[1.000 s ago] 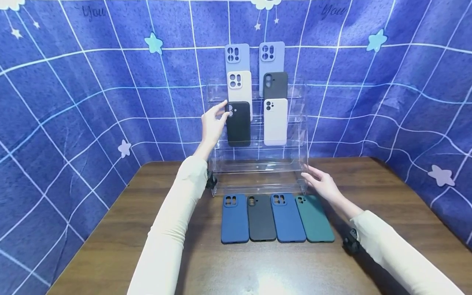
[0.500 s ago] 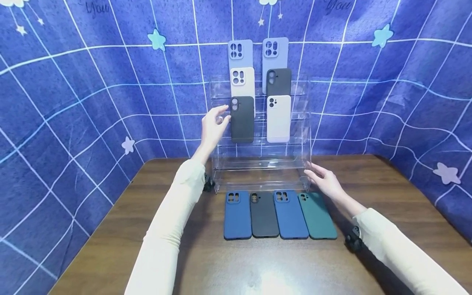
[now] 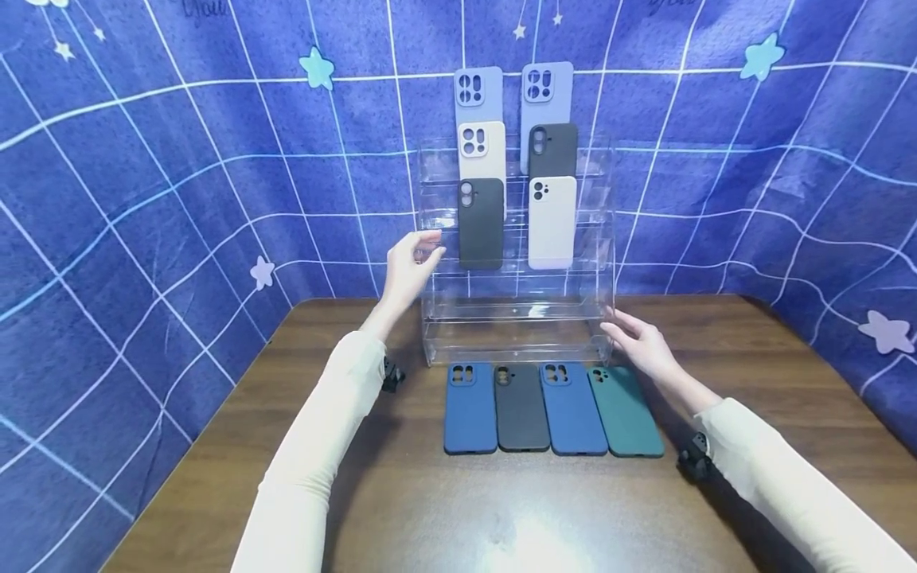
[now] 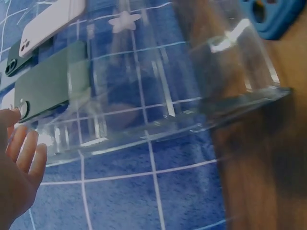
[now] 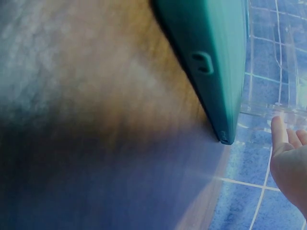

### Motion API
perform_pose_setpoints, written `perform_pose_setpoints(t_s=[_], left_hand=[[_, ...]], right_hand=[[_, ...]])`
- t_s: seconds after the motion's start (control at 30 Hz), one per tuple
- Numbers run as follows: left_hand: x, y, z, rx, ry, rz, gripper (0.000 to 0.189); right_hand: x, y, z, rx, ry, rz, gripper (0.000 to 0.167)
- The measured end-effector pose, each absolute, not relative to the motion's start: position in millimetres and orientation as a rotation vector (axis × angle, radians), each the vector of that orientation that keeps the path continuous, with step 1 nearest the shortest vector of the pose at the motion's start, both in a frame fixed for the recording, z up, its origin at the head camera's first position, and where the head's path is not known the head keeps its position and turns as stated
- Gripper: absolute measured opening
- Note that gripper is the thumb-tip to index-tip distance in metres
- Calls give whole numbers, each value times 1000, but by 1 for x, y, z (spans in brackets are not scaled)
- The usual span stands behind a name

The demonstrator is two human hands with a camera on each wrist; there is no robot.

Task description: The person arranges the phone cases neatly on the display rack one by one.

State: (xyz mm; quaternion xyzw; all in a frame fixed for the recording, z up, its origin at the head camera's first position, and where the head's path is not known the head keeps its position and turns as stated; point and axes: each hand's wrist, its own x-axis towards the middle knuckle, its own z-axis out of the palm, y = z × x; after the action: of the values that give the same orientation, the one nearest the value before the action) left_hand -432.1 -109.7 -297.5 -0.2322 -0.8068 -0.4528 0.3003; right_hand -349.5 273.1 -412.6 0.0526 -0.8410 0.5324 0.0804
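A clear tiered display rack (image 3: 516, 310) stands on the table with phone cases leaning in it. In the head view, my left hand (image 3: 410, 267) hovers just left of the black phone case (image 3: 481, 227) in the lowest filled tier, thumb and fingers apart with nothing between them. That case leans upright below a white phone case (image 3: 481, 151); to its right is another white case (image 3: 552, 223). My right hand (image 3: 645, 346) is at the rack's lower right side, fingertips right at its edge, fingers loosely extended. The right wrist view shows the same hand (image 5: 290, 165) beside the clear plastic.
A row of flat cases lies before the rack: blue (image 3: 470, 410), black (image 3: 522, 410), another blue (image 3: 575, 410) and green (image 3: 626, 411). Two lilac cases (image 3: 478, 94) stand in the top tier, and a dark case (image 3: 553, 150) below the right one. A blue grid-patterned cloth (image 3: 215, 199) hangs behind.
My left hand has let go of the black case's upper left edge and drawn down and left. The case stays in the rack. My right hand remains at the rack's side.
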Motion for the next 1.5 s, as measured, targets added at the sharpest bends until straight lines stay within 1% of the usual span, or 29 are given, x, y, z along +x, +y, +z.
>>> perform_pose_setpoints(t_s=[0.37, 0.77, 0.97, 1.17, 1.5], left_hand=[[-409, -124, -332, -675, -2195, -1182, 26], [-380, -128, -356, -704, -2292, -1281, 35], [-372, -133, -372, -744, -2375, -1301, 34], [-363, -131, -378, -859, -2488, -1246, 29], [-361, -136, -398, -922, -2715, -1136, 34]], right_hand=[[-349, 272, -410, 168, -2530, 1556, 65], [-346, 270, -410, 166, -2516, 1596, 65], [-346, 269, -410, 170, -2503, 1625, 65], [-346, 270, -408, 165, -2508, 1624, 64], [-344, 270, -405, 164, -2531, 1598, 64]])
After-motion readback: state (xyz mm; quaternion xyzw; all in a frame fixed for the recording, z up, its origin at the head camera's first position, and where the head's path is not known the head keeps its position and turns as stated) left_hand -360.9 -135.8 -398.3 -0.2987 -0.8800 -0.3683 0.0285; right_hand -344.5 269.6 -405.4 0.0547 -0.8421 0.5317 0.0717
